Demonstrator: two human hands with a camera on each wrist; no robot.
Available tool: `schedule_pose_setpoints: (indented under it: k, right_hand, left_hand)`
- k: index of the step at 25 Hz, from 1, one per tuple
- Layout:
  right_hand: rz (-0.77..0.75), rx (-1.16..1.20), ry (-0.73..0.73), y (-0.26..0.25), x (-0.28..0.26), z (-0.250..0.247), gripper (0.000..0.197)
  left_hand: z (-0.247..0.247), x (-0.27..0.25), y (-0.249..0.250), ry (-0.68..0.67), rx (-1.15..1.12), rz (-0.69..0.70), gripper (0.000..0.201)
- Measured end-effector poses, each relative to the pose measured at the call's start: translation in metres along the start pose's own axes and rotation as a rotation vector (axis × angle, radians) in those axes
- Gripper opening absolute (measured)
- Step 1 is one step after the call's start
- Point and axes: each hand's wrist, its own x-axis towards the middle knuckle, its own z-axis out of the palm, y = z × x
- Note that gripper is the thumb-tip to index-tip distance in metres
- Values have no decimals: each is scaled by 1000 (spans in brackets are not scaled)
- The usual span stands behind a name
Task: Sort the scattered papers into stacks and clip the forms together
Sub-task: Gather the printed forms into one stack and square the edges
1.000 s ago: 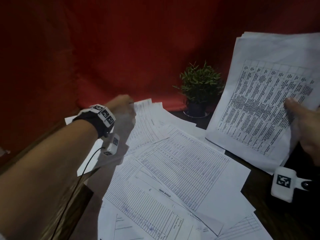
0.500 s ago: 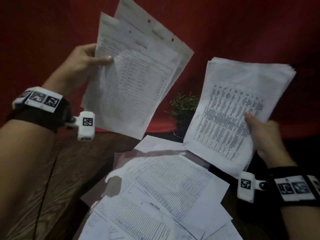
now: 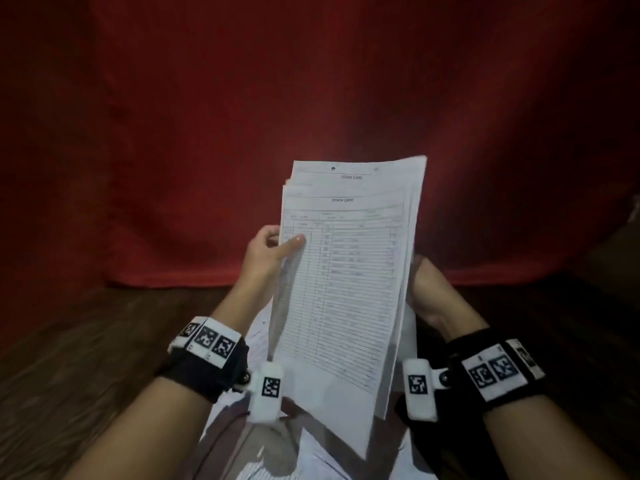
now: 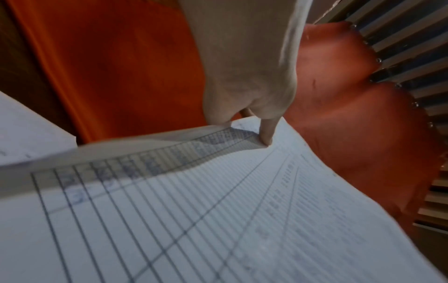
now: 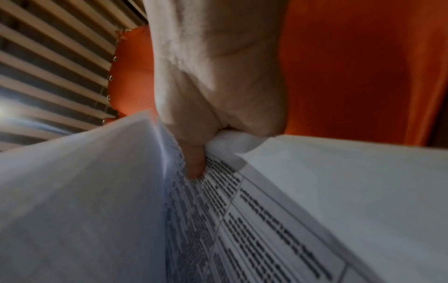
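My left hand (image 3: pixel 266 252) pinches the upright stock-card stack (image 3: pixel 346 282) at its left edge, above loose papers (image 3: pixel 258 344) on the surface. My right hand (image 5: pixel 218 92), half hidden from the head view, clamps a dense-print sheaf (image 5: pixel 254 220).

Stock card forms (image 3: pixel 346 282): showing white, ruled in a fine dark grid of rows and columns, with dark heading print. Printed sheets (image 5: pixel 254 220): showing white with dense black dashed text in boxed columns. Backdrop cloth (image 3: pixel 311 98): showing deep red, reading orange in the wrist views. Desk (image 3: pixel 86 341): showing dark brown wood grain. Wrist bands (image 3: pixel 207 355): showing black, carrying white tags with black square-code patterns. Slatted panel (image 5: pixel 48 57): showing pale and dark stripes.
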Motion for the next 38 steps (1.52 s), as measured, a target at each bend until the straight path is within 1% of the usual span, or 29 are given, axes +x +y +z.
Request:
schedule_pose_setpoints:
  k: [2, 3, 5, 6, 8, 9, 10, 11, 12, 13, 14, 17, 20, 21, 22, 23, 24, 26, 27, 28, 29, 30, 31, 32, 34, 35, 36, 37, 38]
  right_hand:
    - [-13, -46, -22, -2, -3, -4, 19]
    - [-20, -65, -10, -4, -4, -4, 17]
    - [-24, -27, 25, -7, -10, -1, 21]
    - [-23, 57, 27, -8, -13, 1, 32]
    - [-77, 238, 9, -2, -21, 0, 64]
    - [-125, 275, 9, 5, -24, -1, 70]
    - [-182, 261, 30, 12, -27, -1, 68]
    - [-210, 209, 71, 19, -30, -1, 61]
    - [-210, 163, 108, 23, -31, -2, 53]
    - [-206, 130, 123, 27, -30, -3, 50]
    - [-204, 116, 124, 27, -31, -3, 49]
    - [-185, 165, 131, 23, -26, -5, 50]
    - [-104, 206, 89, 14, -19, -3, 52]
    - [-84, 198, 66, 11, -18, -2, 48]
    - [-78, 179, 78, 5, -19, 2, 41]
    - [-105, 164, 112, 1, -23, 7, 33]
    - [-171, 142, 167, -3, -27, 13, 26]
    - [-401, 12, 238, -6, -36, 29, 19]
    - [-495, -72, 239, -4, -41, 37, 20]
    - [-529, -126, 249, -2, -44, 42, 20]
    - [-507, -123, 279, 1, -45, 42, 18]
    - [-453, -74, 331, 3, -43, 38, 13]
    - [-384, -4, 361, 6, -40, 28, 10]
    - [-311, 70, 351, 10, -36, 15, 11]
    - [-159, 159, 191, 24, -33, -11, 28]
    - [-89, 154, 96, 31, -34, -19, 38]
    - [-19, 121, 29, 38, -34, -24, 44]
    - [33, 81, -12, 44, -36, -25, 48]
    - [78, 58, -29, 50, -37, -25, 50]
  left_hand:
    - [5, -7, -5, 16, -55, 11, 44]
    - [9, -12, -5, 23, -85, 39, 46]
    - [16, -22, -6, 105, -77, 174, 35]
    - [19, -27, -7, 165, -61, 258, 28]
    - [24, -39, -12, 238, -4, 367, 21]
    - [24, -43, -15, 248, 43, 382, 22]
    - [21, -45, -19, 232, 88, 376, 26]
    - [15, -47, -22, 172, 112, 357, 34]
    - [8, -46, -23, 72, 107, 336, 43]
    - [-1, -43, -23, -34, 82, 309, 51]
    - [-8, -39, -22, -109, 41, 276, 54]
    - [-20, -25, -16, -209, -83, 172, 49]
    - [-19, -21, -11, -394, -40, 96, 40]
    - [-15, -23, -9, -384, -37, 90, 32]
    - [-9, -27, -6, -313, -50, 99, 23]
    - [-1, -32, -3, -202, -60, 135, 16]
    - [10, -39, -1, -85, -69, 197, 11]
    - [35, -56, 0, 77, -51, 360, 6]
    - [44, -65, -2, 114, -5, 439, 7]
    - [50, -71, -3, 125, 24, 485, 8]
    - [50, -72, -3, 126, 34, 486, 5]
    - [45, -69, -1, 95, 18, 443, 1]
    - [35, -62, -3, 37, 6, 362, 8]
    - [21, -53, -8, -61, -12, 258, 19]
    - [-7, -37, -28, -307, 63, 51, 39]
    - [-16, -34, -41, -425, 148, -13, 43]
    - [-22, -32, -55, -513, 230, -49, 45]
    - [-25, -30, -68, -546, 279, -65, 46]
    - [-24, -30, -78, -521, 289, -62, 47]
